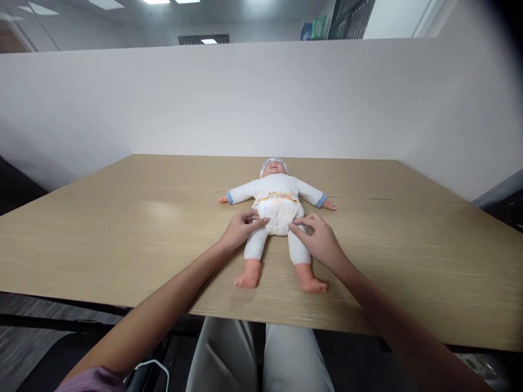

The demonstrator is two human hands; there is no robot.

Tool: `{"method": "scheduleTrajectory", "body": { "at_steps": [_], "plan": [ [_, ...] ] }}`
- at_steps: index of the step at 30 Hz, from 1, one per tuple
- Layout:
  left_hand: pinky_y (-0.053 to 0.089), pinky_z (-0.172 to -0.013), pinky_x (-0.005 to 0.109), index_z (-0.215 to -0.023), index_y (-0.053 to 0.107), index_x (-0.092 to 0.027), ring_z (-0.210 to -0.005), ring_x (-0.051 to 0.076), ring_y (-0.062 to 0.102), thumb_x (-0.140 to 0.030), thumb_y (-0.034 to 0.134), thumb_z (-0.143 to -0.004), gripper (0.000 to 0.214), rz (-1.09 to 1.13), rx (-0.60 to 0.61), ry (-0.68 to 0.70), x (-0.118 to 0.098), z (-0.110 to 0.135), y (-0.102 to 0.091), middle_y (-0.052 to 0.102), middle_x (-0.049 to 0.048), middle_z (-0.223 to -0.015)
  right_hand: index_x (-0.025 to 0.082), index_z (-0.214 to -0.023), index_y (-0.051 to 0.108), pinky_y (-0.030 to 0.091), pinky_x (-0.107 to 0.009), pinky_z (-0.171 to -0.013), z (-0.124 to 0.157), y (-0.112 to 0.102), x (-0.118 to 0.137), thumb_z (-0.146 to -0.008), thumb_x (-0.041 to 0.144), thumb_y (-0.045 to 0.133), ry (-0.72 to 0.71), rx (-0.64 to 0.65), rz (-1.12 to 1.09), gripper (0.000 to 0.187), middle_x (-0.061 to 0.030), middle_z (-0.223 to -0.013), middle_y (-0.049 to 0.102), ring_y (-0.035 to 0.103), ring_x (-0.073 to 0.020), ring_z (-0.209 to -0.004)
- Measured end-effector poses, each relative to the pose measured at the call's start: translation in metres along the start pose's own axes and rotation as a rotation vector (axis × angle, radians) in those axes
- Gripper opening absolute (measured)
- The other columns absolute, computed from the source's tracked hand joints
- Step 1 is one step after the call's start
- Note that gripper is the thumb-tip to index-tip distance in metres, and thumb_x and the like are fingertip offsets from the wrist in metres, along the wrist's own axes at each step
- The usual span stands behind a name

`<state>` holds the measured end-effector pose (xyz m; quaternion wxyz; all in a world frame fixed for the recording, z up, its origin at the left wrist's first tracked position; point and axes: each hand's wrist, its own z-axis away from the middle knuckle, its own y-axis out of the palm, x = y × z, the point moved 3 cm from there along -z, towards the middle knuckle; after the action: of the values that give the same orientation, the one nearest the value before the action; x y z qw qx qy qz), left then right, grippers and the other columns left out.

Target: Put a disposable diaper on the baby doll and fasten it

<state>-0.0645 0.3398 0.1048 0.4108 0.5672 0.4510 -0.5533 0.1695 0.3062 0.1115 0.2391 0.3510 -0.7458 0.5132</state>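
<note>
A baby doll (278, 190) in a white suit and cap lies on its back on the wooden table (122, 228), feet toward me, arms spread. It wears a white diaper (280, 211). My left hand (242, 227) pinches the diaper's edge at the doll's hip on the left side. My right hand (317, 235) pinches the diaper's edge on the other hip, fingers curled together. Both hands rest over the doll's thighs.
A white partition wall (245, 98) stands behind the table. My legs in light trousers (261, 359) show under the near table edge. Dark floor lies on both sides.
</note>
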Motion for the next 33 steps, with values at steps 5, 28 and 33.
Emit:
{"method": "scheduleTrajectory", "body": {
  "at_steps": [5,28,33],
  "plan": [
    [0.047,-0.071,0.029,-0.096,0.072,-0.017,-0.085,0.019,0.065,-0.057,0.085,-0.078,0.046,0.062,0.064,-0.048,-0.001,0.002,0.002,0.073,0.0052,-0.094,0.021,-0.099,0.077,0.051,-0.036,-0.074,0.000,0.007,-0.005,-0.087,0.050,0.071,-0.002,0.039,-0.161,0.032,-0.0035,-0.092,0.064,0.059,-0.0187,-0.074],
    [0.050,-0.089,0.037,-0.106,0.071,-0.017,-0.099,0.026,0.066,-0.060,0.080,-0.081,0.051,0.092,0.112,-0.130,-0.004,0.001,-0.004,0.073,0.0068,-0.102,0.022,-0.110,0.071,0.047,-0.033,-0.069,-0.003,0.012,-0.011,-0.085,0.053,0.070,0.142,0.142,-0.297,0.040,-0.0020,-0.089,0.069,0.056,-0.0193,-0.075],
    [0.049,-0.078,0.032,-0.101,0.070,-0.016,-0.090,0.023,0.064,-0.063,0.078,-0.082,0.051,0.080,0.088,-0.089,-0.003,0.001,-0.002,0.071,0.0057,-0.094,0.021,-0.104,0.073,0.046,-0.032,-0.066,-0.002,0.013,-0.011,-0.086,0.053,0.069,0.110,0.048,-0.238,0.037,-0.0030,-0.089,0.071,0.056,-0.0189,-0.071]
  ]
}}
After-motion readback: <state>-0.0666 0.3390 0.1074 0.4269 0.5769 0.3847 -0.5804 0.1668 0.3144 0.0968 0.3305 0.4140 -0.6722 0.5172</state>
